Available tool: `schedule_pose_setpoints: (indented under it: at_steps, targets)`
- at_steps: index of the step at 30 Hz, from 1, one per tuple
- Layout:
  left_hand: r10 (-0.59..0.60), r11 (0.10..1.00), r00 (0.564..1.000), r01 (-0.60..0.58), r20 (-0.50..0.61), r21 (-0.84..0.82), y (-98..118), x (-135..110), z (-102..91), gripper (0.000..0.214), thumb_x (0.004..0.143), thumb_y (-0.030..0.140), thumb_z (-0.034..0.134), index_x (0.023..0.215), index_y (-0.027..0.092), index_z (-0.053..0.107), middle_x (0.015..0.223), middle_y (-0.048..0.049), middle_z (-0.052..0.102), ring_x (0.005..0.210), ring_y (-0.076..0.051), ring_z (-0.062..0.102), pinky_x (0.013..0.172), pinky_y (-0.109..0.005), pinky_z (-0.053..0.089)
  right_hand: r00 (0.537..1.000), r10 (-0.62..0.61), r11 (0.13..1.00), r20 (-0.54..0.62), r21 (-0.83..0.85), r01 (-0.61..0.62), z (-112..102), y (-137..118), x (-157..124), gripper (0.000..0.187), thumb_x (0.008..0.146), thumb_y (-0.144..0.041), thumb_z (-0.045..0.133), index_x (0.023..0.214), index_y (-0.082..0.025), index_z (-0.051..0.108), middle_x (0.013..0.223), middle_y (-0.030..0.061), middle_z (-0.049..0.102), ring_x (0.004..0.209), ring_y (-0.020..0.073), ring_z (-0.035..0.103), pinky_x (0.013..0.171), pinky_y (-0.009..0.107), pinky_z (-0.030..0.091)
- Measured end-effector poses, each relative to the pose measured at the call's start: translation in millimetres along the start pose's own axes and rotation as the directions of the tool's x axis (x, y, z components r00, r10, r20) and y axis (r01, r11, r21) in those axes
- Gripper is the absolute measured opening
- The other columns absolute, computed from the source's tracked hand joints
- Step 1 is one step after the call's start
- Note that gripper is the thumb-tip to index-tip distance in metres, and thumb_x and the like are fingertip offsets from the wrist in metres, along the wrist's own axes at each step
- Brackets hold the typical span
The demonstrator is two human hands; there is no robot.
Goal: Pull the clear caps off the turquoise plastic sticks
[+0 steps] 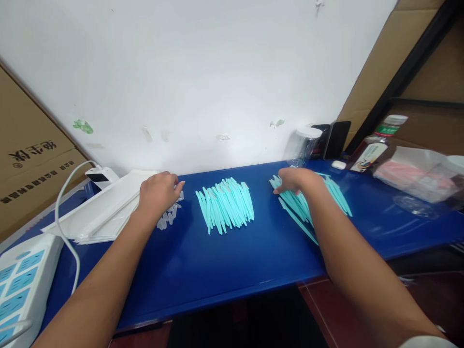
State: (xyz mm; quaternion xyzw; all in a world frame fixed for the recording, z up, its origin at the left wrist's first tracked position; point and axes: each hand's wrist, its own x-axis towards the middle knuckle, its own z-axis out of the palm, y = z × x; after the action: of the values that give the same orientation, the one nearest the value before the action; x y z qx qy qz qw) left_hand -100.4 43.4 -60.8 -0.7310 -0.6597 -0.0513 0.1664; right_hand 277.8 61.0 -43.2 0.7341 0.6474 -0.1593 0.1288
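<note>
A bunch of turquoise eyebrow razors [225, 205] lies side by side in the middle of the blue table. To its left, my left hand [159, 191] is above a small pile of clear plastic caps [168, 218], fingers curled down; what they hold is hidden. On the right, my right hand [292, 181] is closed at the upper ends of a second spread of turquoise razors [299, 208], its fingers bent around a razor. My forearm covers part of this second pile, and some razors [339, 195] show beyond it.
White plastic bags [108, 208] lie at left, near a white power strip [27, 275] and its cable [60, 208]. Toward the back right stand a clear lidded jar [304, 147], a black phone [337, 140], a bottle [377, 145] and a bag with pink contents [416, 174]. A white wall [203, 87] rises behind.
</note>
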Motion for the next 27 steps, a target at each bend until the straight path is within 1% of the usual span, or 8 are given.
schedule_pose_setpoints:
  at_steps: [4,7,14,18,20,22,25,27]
  targets:
    - [0.022,0.999,0.999,-0.022,-0.029,-0.025,7,-1,0.2,0.043,0.100,0.048,0.046,0.100,0.018,0.077,0.102,-0.0148,0.077,0.094,-0.034,0.070,0.071,-0.040,0.048,0.994,-0.099,0.991,-0.053,-0.090,0.094,7,0,10,0.038,0.096,-0.034,0.070,0.124,-0.008,0.073,0.124,0.0239,0.073,0.111,0.0378,0.073,0.087,0.041,0.056]
    - [0.041,0.997,0.998,-0.044,-0.053,-0.056,10,-2,2.0,0.041,0.100,0.046,0.047,0.098,0.018,0.077,0.099,-0.0135,0.078,0.091,-0.034,0.071,0.069,-0.040,0.047,0.989,-0.129,0.988,-0.069,-0.096,0.122,11,0,16,0.033,0.100,-0.029,0.064,0.121,-0.007,0.074,0.129,0.0249,0.071,0.118,0.0387,0.070,0.090,0.041,0.054]
    - [0.104,0.975,0.978,-0.137,-0.183,-0.174,21,-6,5.1,0.037,0.101,0.045,0.049,0.094,0.021,0.076,0.092,-0.0085,0.079,0.083,-0.030,0.071,0.065,-0.036,0.042,0.960,-0.156,0.988,-0.233,-0.044,0.150,4,8,11,0.037,0.105,-0.035,0.052,0.129,-0.007,0.059,0.133,0.0292,0.066,0.111,0.0351,0.069,0.082,0.037,0.050]
    - [0.146,0.909,0.962,-0.222,-0.231,-0.352,35,-11,4.4,0.034,0.101,0.045,0.053,0.098,0.021,0.077,0.083,-0.0050,0.077,0.075,-0.024,0.069,0.067,-0.034,0.044,0.886,-0.238,0.969,-0.397,-0.041,0.242,-1,7,2,0.033,0.105,-0.037,0.050,0.122,-0.010,0.054,0.113,0.0250,0.070,0.094,0.0321,0.067,0.074,0.035,0.046]
    - [0.147,0.818,0.957,-0.259,-0.248,-0.514,46,-17,1.9,0.033,0.100,0.048,0.057,0.101,0.021,0.076,0.083,-0.0047,0.076,0.076,-0.022,0.068,0.071,-0.034,0.047,0.820,-0.320,0.930,-0.475,0.006,0.367,-3,0,-5,0.028,0.104,-0.038,0.050,0.114,-0.013,0.054,0.099,0.0188,0.069,0.083,0.0290,0.063,0.070,0.035,0.045]
    - [0.131,0.622,0.964,-0.262,-0.232,-0.738,60,-26,-2.3,0.037,0.097,0.052,0.063,0.110,0.020,0.075,0.092,-0.0066,0.076,0.084,-0.022,0.069,0.075,-0.033,0.051,0.696,-0.447,0.798,-0.562,0.102,0.595,-5,-11,-15,0.026,0.105,-0.041,0.047,0.109,-0.016,0.055,0.098,0.0140,0.067,0.082,0.0270,0.061,0.073,0.036,0.048]
    - [0.192,0.171,0.976,-0.140,-0.106,-0.975,85,-45,-9.7,0.050,0.096,0.053,0.066,0.134,0.020,0.064,0.122,-0.0129,0.073,0.114,-0.026,0.067,0.091,-0.036,0.054,0.374,-0.574,0.365,-0.728,0.182,0.913,-3,-35,-32,0.030,0.108,-0.048,0.043,0.112,-0.021,0.056,0.109,0.0094,0.066,0.100,0.0272,0.060,0.093,0.041,0.050]
    - [0.282,-0.050,0.959,-0.024,-0.037,-0.998,100,-59,-14.4,0.059,0.096,0.051,0.068,0.146,0.022,0.055,0.138,-0.0154,0.065,0.129,-0.029,0.060,0.102,-0.041,0.051,0.303,-0.552,0.209,-0.777,0.222,0.952,3,-53,-41,0.033,0.107,-0.053,0.047,0.111,-0.021,0.057,0.106,0.0076,0.064,0.100,0.0260,0.058,0.095,0.041,0.049]
